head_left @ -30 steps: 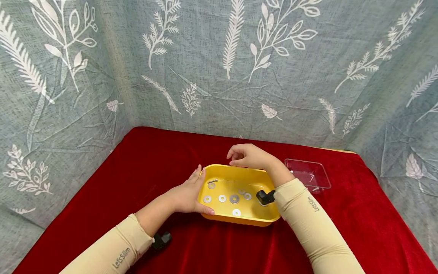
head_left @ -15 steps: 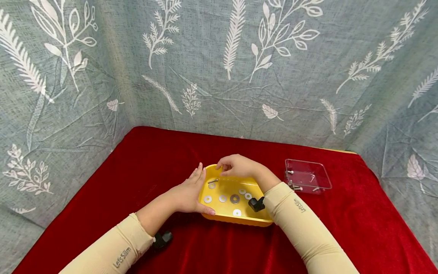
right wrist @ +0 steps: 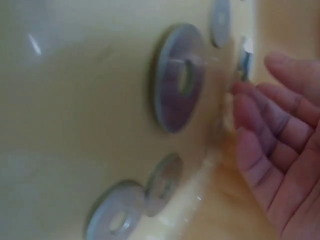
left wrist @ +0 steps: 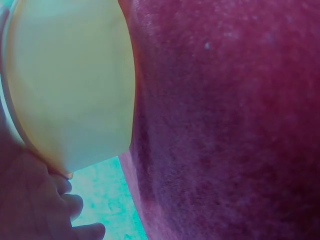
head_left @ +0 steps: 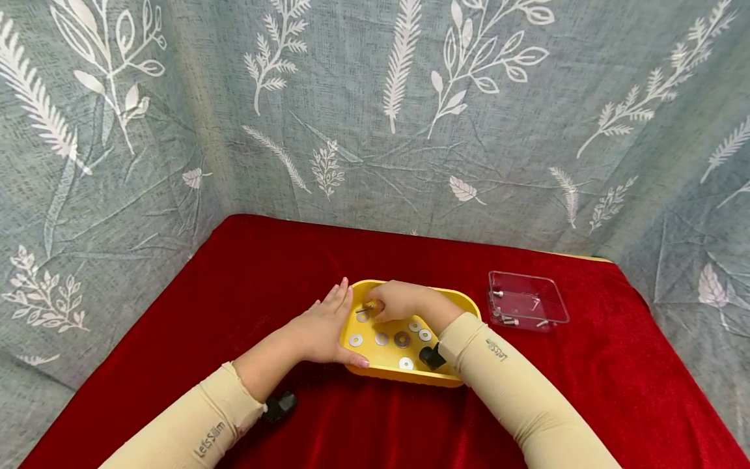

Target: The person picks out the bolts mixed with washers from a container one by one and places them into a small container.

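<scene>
A yellow plastic tray (head_left: 410, 376) stands on the red cloth, with several flat washers (head_left: 402, 339) and a metal bolt (head_left: 364, 309) in it. My left hand (head_left: 319, 333) rests against the tray's left end, fingers straight along the outside and thumb over the front rim. In the left wrist view the tray's outer wall (left wrist: 75, 85) fills the upper left beside that hand (left wrist: 30, 200). My right hand (head_left: 404, 301) reaches down into the tray, fingertips right by the bolt. In the right wrist view its fingers (right wrist: 262, 117) are loosely bent, with a gap to the thumb.
To the right of the tray is a clear plastic box (head_left: 518, 306) with several bolts (head_left: 511, 322) in and around it. Red cloth (head_left: 281, 260) covers the table, and a patterned curtain (head_left: 351, 130) hangs behind and at the sides.
My right hand has come from above the tray's far rim down into the tray, to the bolt. The left hand stays at the tray's left end.
</scene>
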`<move>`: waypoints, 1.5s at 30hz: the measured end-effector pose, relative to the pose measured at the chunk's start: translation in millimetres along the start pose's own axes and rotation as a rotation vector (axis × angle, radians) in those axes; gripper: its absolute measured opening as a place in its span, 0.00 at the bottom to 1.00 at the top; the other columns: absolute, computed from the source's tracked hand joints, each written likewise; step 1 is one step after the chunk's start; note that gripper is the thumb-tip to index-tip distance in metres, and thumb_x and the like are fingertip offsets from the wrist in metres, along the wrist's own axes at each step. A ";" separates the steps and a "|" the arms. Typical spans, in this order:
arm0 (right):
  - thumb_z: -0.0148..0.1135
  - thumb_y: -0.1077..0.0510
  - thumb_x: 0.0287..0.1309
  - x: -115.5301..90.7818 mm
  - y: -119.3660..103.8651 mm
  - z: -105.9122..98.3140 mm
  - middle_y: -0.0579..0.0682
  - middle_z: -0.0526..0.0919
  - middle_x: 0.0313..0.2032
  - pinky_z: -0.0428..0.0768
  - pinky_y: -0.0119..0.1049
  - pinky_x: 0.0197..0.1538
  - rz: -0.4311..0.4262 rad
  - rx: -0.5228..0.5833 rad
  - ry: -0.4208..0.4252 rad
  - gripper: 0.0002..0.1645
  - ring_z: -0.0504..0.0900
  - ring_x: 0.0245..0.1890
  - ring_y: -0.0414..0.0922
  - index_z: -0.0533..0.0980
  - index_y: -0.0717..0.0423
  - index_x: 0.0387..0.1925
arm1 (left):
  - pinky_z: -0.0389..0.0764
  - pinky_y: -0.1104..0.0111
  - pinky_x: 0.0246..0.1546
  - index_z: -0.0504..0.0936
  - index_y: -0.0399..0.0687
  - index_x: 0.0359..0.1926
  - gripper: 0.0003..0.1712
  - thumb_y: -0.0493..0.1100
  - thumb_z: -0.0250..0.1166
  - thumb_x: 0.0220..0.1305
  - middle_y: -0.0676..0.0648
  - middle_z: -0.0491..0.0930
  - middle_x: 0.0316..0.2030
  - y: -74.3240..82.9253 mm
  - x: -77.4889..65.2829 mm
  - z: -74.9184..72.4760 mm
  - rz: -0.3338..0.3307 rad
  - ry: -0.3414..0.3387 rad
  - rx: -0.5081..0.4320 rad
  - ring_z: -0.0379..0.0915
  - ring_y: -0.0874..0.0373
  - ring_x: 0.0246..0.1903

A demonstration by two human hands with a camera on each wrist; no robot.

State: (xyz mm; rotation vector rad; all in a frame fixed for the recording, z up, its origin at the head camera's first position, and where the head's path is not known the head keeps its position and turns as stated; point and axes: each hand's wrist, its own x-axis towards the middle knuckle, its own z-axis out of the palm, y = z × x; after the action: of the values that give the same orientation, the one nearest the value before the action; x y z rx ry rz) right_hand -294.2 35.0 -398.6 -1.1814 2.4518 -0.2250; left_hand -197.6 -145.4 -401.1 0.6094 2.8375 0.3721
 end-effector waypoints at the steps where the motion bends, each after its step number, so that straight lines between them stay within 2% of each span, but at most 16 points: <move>1: 0.63 0.56 0.55 0.8 -0.4 1.2 0.43 0.76 0.30 0.72 0.29 0.38 0.003 -0.024 -0.006 0.22 0.71 0.29 0.37 0.74 0.54 0.52 | 0.49 0.49 0.64 0.36 0.35 0.70 0.76 0.81 0.57 0.35 0.39 0.26 0.69 -0.1 0.2 -0.3 0.001 0.001 0.015 0.27 0.47 0.69; 4: 0.63 0.57 0.54 2.0 -2.3 3.4 0.42 0.78 0.35 0.73 0.30 0.43 0.019 -0.058 -0.022 0.20 0.73 0.33 0.37 0.75 0.53 0.50 | 0.49 0.49 0.64 0.36 0.36 0.70 0.76 0.82 0.56 0.34 0.40 0.26 0.69 -0.6 0.9 -0.6 0.000 -0.001 0.045 0.27 0.47 0.69; 6: 0.63 0.58 0.53 2.2 -3.4 3.8 0.43 0.79 0.35 0.74 0.30 0.43 0.027 -0.054 -0.021 0.17 0.74 0.34 0.37 0.76 0.53 0.46 | 0.49 0.49 0.64 0.36 0.35 0.70 0.76 0.82 0.56 0.34 0.39 0.27 0.69 -0.6 1.1 -0.9 0.004 -0.003 0.051 0.28 0.47 0.69; 11: 0.64 0.59 0.52 2.4 -5.0 5.0 0.41 0.79 0.31 0.73 0.28 0.41 0.016 -0.008 -0.026 0.07 0.74 0.33 0.36 0.78 0.51 0.35 | 0.49 0.49 0.64 0.37 0.35 0.70 0.76 0.82 0.56 0.34 0.38 0.28 0.69 -0.4 0.7 -1.9 0.013 -0.004 0.045 0.28 0.46 0.69; 15: 0.64 0.60 0.52 4.2 -4.4 7.6 0.40 0.76 0.28 0.73 0.27 0.37 -0.011 0.012 -0.024 0.04 0.73 0.30 0.36 0.77 0.51 0.32 | 0.49 0.49 0.64 0.37 0.34 0.70 0.76 0.81 0.57 0.35 0.37 0.28 0.69 -0.8 0.3 -2.0 0.017 -0.001 0.038 0.28 0.46 0.69; 18: 0.65 0.61 0.51 5.8 -2.6 10.4 0.40 0.75 0.27 0.72 0.26 0.36 -0.031 0.050 -0.013 0.08 0.72 0.29 0.35 0.76 0.51 0.34 | 0.50 0.49 0.64 0.37 0.35 0.70 0.76 0.82 0.56 0.35 0.38 0.27 0.69 -0.2 0.8 -1.5 0.015 -0.002 0.046 0.29 0.46 0.69; 26: 0.67 0.61 0.50 9.0 -2.7 17.2 0.43 0.77 0.25 0.74 0.26 0.33 -0.093 0.181 -0.014 0.23 0.74 0.25 0.36 0.72 0.53 0.49 | 0.51 0.49 0.63 0.36 0.36 0.70 0.75 0.82 0.56 0.35 0.39 0.26 0.69 -0.4 2.0 -0.9 0.009 -0.002 0.039 0.29 0.45 0.69; 38: 0.67 0.59 0.50 14.2 1.2 23.7 0.44 0.76 0.24 0.74 0.27 0.30 -0.067 0.259 0.003 0.19 0.74 0.22 0.37 0.73 0.51 0.45 | 0.50 0.49 0.63 0.35 0.36 0.70 0.76 0.82 0.55 0.34 0.39 0.25 0.69 -0.2 1.9 -1.6 0.011 -0.009 0.017 0.27 0.46 0.69; 45: 0.68 0.58 0.49 15.0 -0.4 25.5 0.45 0.75 0.21 0.72 0.27 0.26 -0.061 0.307 -0.021 0.19 0.74 0.18 0.37 0.72 0.53 0.42 | 0.51 0.49 0.63 0.36 0.36 0.70 0.75 0.81 0.56 0.35 0.38 0.26 0.69 -0.1 1.9 -0.9 0.016 -0.002 0.009 0.26 0.46 0.69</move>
State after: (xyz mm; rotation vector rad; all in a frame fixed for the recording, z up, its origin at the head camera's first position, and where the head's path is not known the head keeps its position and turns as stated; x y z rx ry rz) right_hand -291.4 23.9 -425.9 -1.1160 2.2626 -0.5799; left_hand -199.5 -144.8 -400.6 0.6341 2.8358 0.3620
